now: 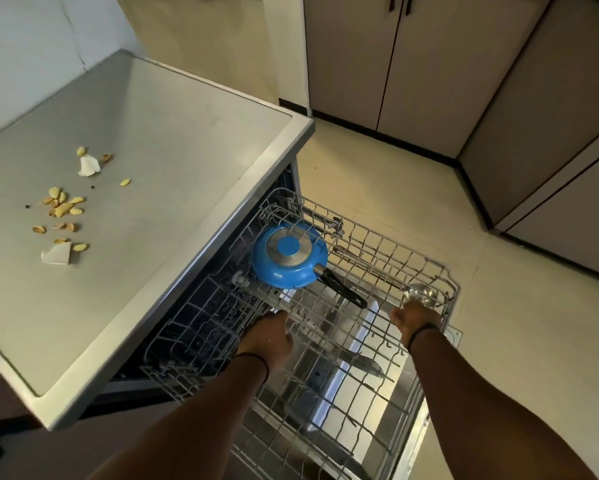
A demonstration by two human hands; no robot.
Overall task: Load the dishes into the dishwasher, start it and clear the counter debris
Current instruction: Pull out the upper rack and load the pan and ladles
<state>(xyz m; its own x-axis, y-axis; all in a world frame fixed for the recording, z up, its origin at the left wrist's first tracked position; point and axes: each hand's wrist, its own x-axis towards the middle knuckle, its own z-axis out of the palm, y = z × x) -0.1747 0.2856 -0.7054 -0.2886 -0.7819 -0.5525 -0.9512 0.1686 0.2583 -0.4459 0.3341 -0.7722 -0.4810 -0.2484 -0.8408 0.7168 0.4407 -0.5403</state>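
Note:
The dishwasher's wire upper rack (pixel 370 244) is pulled out over the open steel door (pixel 395 386). A blue pan (pixel 288 255) lies upside down in the rack, its black handle pointing toward me. My right hand (pixel 416 317) is closed on a clear glass (pixel 418 292) at the rack's near right corner. My left hand (pixel 267 336) rests on the rack wires just below the pan; I cannot see its fingertips clearly. Nut shells (pixel 62 206) and white paper scraps (pixel 56 253) lie scattered on the grey counter (pixel 159 161).
The counter's edge (pixel 187 271) overhangs the dishwasher on the left. Beige cabinets (pixel 388 57) stand across the tiled floor (pixel 412 174) at the back and right. A knife (pixel 364 362) lies lower down beneath the rack.

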